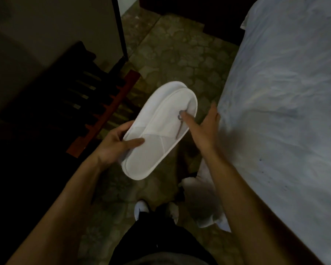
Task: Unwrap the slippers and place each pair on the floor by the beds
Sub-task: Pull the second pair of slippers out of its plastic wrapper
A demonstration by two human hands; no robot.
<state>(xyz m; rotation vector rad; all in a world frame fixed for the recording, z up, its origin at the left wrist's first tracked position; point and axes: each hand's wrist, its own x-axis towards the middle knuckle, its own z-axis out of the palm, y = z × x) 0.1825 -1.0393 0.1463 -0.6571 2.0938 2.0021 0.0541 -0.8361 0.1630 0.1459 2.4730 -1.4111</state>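
Mottled stone floor below me, beside the white-sheeted bed. My left hand grips the flat white fabric slippers, long axis running heel-near to toe-far-right; my right hand is open, forefinger touching their top.

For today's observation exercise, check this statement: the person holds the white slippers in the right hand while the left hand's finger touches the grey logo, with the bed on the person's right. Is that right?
Not quite: the hands are swapped. In the head view the left hand holds the white slippers, and the right hand puts a finger on the grey logo. The bed is on the person's right, as stated.
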